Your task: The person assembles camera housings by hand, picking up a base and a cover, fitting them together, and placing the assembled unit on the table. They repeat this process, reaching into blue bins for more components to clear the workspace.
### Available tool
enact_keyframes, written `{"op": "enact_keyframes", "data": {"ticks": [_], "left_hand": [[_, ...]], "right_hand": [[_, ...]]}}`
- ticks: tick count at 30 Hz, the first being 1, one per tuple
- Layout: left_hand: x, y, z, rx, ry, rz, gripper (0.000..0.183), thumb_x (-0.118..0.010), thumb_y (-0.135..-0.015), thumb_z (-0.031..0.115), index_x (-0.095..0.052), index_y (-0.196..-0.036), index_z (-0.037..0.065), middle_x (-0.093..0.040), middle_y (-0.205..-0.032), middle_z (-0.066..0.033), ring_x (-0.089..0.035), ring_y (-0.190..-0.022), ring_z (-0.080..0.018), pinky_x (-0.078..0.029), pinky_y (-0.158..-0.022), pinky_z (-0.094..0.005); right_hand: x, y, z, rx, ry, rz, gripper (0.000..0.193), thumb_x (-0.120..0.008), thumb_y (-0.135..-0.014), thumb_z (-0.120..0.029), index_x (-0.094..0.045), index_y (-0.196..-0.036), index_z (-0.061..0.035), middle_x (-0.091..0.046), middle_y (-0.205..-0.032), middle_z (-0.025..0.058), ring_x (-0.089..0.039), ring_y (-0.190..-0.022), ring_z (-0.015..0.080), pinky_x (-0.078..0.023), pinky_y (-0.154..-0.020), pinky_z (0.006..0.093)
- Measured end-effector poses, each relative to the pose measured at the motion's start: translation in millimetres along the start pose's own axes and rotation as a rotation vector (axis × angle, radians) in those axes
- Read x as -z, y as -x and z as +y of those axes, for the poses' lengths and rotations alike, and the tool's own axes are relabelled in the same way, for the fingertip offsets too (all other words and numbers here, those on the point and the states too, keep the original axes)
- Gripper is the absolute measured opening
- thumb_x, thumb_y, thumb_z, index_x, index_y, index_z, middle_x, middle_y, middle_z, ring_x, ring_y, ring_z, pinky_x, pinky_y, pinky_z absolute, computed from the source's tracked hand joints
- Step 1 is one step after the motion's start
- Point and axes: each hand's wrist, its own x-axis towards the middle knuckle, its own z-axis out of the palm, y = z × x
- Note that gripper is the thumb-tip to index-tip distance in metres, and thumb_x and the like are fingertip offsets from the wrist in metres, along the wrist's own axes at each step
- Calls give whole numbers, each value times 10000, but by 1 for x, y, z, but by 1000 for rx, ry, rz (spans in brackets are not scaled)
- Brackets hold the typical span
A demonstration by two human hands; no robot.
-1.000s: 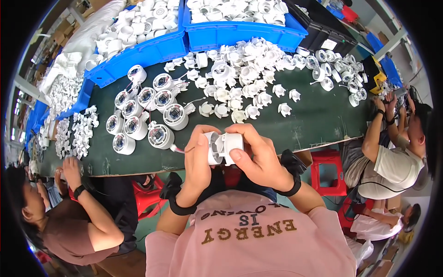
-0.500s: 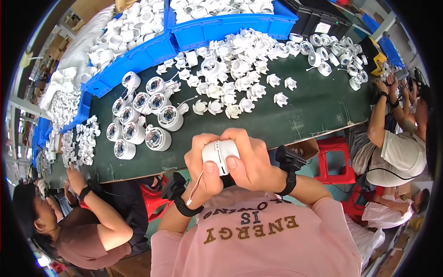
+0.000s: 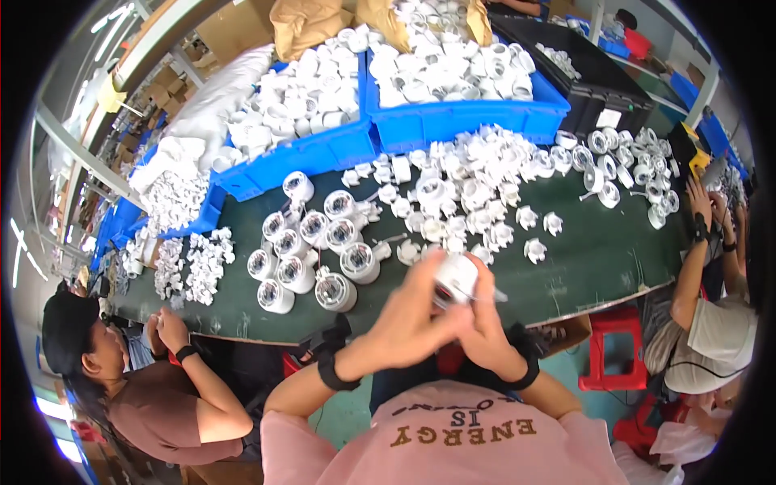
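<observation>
Above the table's near edge, my left hand [image 3: 411, 315] and my right hand [image 3: 487, 330] are closed around a white round plastic housing [image 3: 457, 275]. It is tilted, with its smooth white side up and a darker part facing my left palm. Fingers cover much of it, and its edges are blurred. A pale blurred bit, perhaps its wire, sticks out by my right fingers. To the left on the table stand several white cylindrical units [image 3: 335, 292] with clear round tops and circuitry inside. Just beyond my hands lie many small white petal-shaped caps [image 3: 498, 237].
Two blue bins [image 3: 477, 125] heaped with white cups stand at the back, beside a black case [image 3: 602, 89]. White rings [image 3: 608, 194] lie far right. White small parts [image 3: 208, 267] are piled left. Co-workers sit on both sides; a red stool [image 3: 594, 356] is at the right.
My hands have moved away from my chest and slightly right, turning the housing so its seam no longer shows. My view has shifted, so the table appears lower and farther right.
</observation>
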Motion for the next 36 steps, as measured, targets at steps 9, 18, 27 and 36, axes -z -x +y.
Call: {"op": "enact_keyframes", "data": {"ticks": [9,18,27,36], "left_hand": [[236,-100,-107,47,-537,621,601,-725,-805,277,-505,-1262,-46,-581,-1194,-181,-562,-1065,-251,-458,-877,-352],[482,-112,-252,559,-839,837,760,-687,-715,528,-565,-1217,-29,-589,-1168,-253,-576,-1055,-384,-433,-952,-413],[442,-189,-215,639,113,483,602,-617,-797,481,-534,-1292,149,-600,-1185,-69,-585,-1031,-220,-468,-879,-418],[368,-225,-236,435,43,397,545,-592,-842,455,-587,-1206,49,-603,-1153,-110,-520,-1105,-235,-411,-910,-344]], "right_hand": [[60,26,26,61,609,152,733,-608,-718,-19,-269,-1365,28,-510,-1070,134,-527,-889,191,-461,-803,327],[55,26,41,98,843,125,709,-731,-603,-196,-402,-1190,26,-533,-1082,221,-570,-911,325,-475,-796,409],[45,19,47,170,1042,119,708,-759,-675,-382,-422,-1151,20,-552,-1038,245,-573,-833,329,-454,-704,392],[52,25,43,243,988,68,760,-823,-574,-268,-436,-1172,-4,-569,-1049,215,-626,-801,360,-526,-681,411]]}}
